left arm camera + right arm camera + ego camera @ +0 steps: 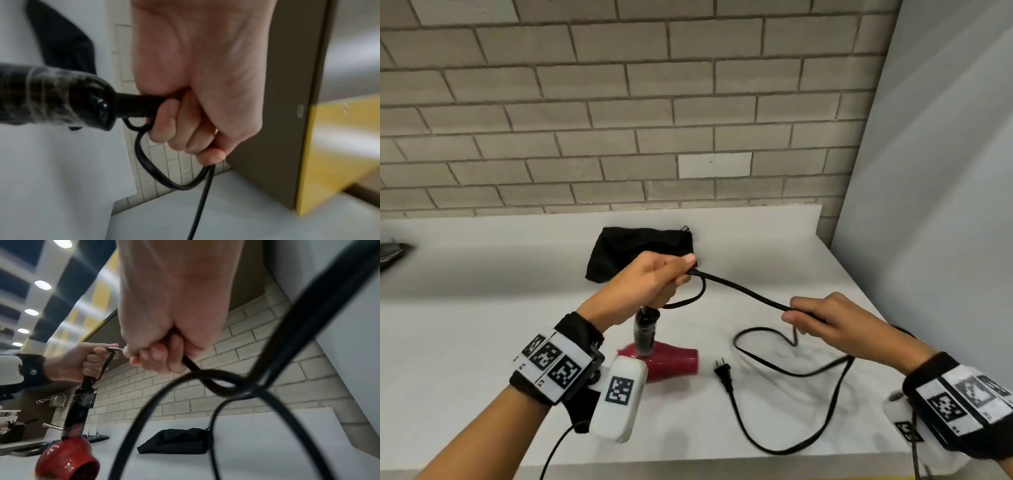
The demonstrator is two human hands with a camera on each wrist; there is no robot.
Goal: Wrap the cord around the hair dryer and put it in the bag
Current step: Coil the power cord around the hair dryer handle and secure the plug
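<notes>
A red hair dryer [674, 363] with a black handle [645, 330] hangs body-down just above the white counter [482, 308]. My left hand [654, 284] grips the handle's end [135, 105] together with a small loop of black cord [148, 164]. From there the cord [746, 293] runs to my right hand [815, 322], which grips it in a fist [156, 356]. The remaining cord [825, 370] loops on the counter and ends in the plug [724, 371]. A black bag [643, 248] lies behind my left hand, also visible as the bag [179, 441] in the right wrist view.
A brick wall [619, 120] backs the counter and a grey partition [935, 171] stands on the right. A dark object [392, 255] lies at the far left edge. The counter's front edge runs just below the cord.
</notes>
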